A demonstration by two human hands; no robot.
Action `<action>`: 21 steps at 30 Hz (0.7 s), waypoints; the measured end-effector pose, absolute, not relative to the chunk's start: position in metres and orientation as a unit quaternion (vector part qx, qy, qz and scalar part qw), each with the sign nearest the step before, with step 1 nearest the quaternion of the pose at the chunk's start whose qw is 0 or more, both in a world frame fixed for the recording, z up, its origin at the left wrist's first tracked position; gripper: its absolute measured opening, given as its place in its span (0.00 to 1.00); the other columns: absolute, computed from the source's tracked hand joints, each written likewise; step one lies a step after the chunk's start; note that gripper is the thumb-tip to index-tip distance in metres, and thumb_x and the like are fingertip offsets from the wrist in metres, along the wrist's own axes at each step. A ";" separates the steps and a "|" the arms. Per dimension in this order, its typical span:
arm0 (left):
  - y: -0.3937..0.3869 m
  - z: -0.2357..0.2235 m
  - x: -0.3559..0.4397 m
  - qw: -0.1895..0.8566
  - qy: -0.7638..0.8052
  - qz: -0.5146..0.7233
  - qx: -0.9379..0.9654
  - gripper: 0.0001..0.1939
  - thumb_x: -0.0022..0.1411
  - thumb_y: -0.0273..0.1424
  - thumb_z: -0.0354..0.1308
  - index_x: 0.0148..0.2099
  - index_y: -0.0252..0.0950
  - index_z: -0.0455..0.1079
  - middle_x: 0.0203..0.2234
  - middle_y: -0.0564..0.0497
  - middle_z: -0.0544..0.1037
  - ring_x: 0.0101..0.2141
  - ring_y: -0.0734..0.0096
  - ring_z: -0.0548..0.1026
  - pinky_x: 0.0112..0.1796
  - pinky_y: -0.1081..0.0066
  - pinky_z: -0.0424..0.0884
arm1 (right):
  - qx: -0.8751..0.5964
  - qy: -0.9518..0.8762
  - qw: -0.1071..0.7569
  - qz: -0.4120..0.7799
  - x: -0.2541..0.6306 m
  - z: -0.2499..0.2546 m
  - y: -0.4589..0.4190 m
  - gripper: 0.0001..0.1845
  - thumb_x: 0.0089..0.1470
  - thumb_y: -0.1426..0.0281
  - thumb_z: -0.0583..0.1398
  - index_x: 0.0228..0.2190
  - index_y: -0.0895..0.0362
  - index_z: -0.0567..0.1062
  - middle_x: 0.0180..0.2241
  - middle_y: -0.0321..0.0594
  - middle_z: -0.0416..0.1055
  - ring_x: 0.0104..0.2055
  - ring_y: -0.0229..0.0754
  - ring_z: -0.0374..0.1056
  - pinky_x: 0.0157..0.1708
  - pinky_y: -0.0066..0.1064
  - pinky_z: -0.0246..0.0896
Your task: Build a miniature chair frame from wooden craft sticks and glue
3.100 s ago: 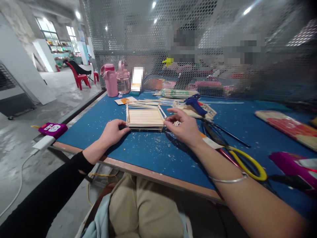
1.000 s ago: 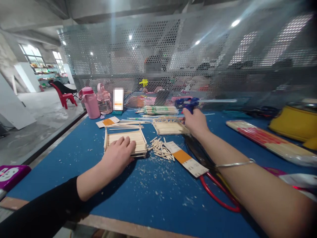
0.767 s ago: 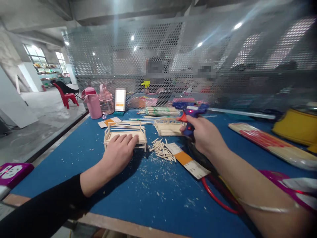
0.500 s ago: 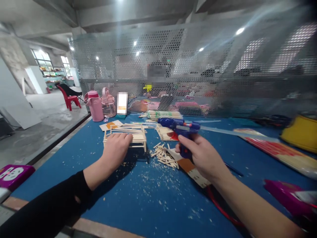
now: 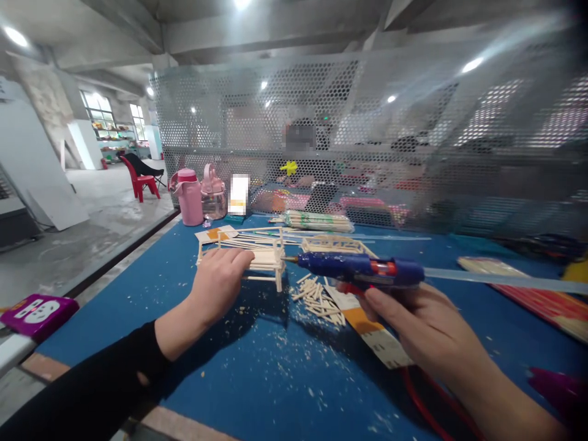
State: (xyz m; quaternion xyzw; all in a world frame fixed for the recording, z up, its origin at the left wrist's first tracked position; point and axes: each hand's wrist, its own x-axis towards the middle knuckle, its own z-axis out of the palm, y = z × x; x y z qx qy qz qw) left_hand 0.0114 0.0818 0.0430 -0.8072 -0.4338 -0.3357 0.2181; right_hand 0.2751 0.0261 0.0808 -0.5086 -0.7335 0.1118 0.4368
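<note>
My left hand [image 5: 221, 283] is closed on a small frame of pale wooden sticks [image 5: 269, 260], shaped like a little bench, and covers its left part. In my right hand [image 5: 425, 324] is a blue hot glue gun [image 5: 340, 264], its nozzle pointing left at the frame's right-hand posts. A long clear glue stick [image 5: 487, 277] sticks out of the gun's back end. Behind the gun lies a second stick frame [image 5: 333, 245], partly covered. Below the nozzle is a pile of short cut sticks [image 5: 316, 299], beside an orange and white card [image 5: 367, 327].
A pink flask [image 5: 189, 201] and a clear pink bottle [image 5: 214, 199] stand at the back left. Bundled sticks [image 5: 316, 220] lie before the perforated metal screen [image 5: 257, 131], behind which a person sits. Purple box [image 5: 41, 315] at left; red cable [image 5: 418, 398] at lower right.
The glue gun has swung from an angled hold to nearly level, its nozzle now close to the stick frame. My left hand stays on the frame. The view has shifted slightly left.
</note>
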 end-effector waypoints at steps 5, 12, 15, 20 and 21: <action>0.083 0.041 0.010 0.232 -0.437 -0.324 -0.806 0.11 0.62 0.21 0.48 0.41 0.37 0.69 0.33 0.49 0.78 0.33 0.66 0.74 0.35 0.67 0.67 | -0.499 -0.753 0.425 0.058 0.275 0.083 0.026 0.19 0.50 0.54 0.54 0.24 0.49 0.80 0.20 0.41 0.73 0.26 0.48 0.70 0.34 0.42 0.69; 0.083 0.041 0.011 0.255 -0.430 -0.315 -0.807 0.11 0.61 0.20 0.48 0.40 0.37 0.69 0.32 0.50 0.78 0.32 0.66 0.74 0.33 0.67 0.66 | -0.468 -0.784 0.407 -0.036 0.271 0.087 0.025 0.18 0.53 0.58 0.53 0.24 0.51 0.78 0.23 0.41 0.76 0.26 0.47 0.72 0.30 0.38 0.70; 0.083 0.040 0.011 0.265 -0.422 -0.323 -0.805 0.11 0.61 0.20 0.48 0.40 0.37 0.69 0.32 0.50 0.78 0.32 0.66 0.74 0.33 0.67 0.67 | -0.458 -0.795 0.390 -0.068 0.271 0.087 0.023 0.17 0.54 0.59 0.52 0.23 0.52 0.76 0.20 0.39 0.74 0.24 0.46 0.72 0.24 0.33 0.68; 0.084 0.038 0.010 0.264 -0.417 -0.327 -0.806 0.11 0.61 0.19 0.48 0.39 0.36 0.69 0.32 0.50 0.79 0.32 0.65 0.75 0.33 0.66 0.67 | -0.438 -0.815 0.365 -0.102 0.269 0.087 0.022 0.18 0.55 0.64 0.51 0.17 0.52 0.68 0.12 0.33 0.65 0.17 0.41 0.67 0.14 0.27 0.59; 0.084 0.038 0.010 0.264 -0.417 -0.327 -0.806 0.11 0.61 0.19 0.48 0.39 0.36 0.69 0.32 0.50 0.79 0.32 0.65 0.75 0.33 0.66 0.67 | -0.433 -0.818 0.363 -0.106 0.268 0.087 0.021 0.18 0.56 0.65 0.51 0.16 0.52 0.66 0.12 0.32 0.64 0.16 0.40 0.66 0.14 0.27 0.58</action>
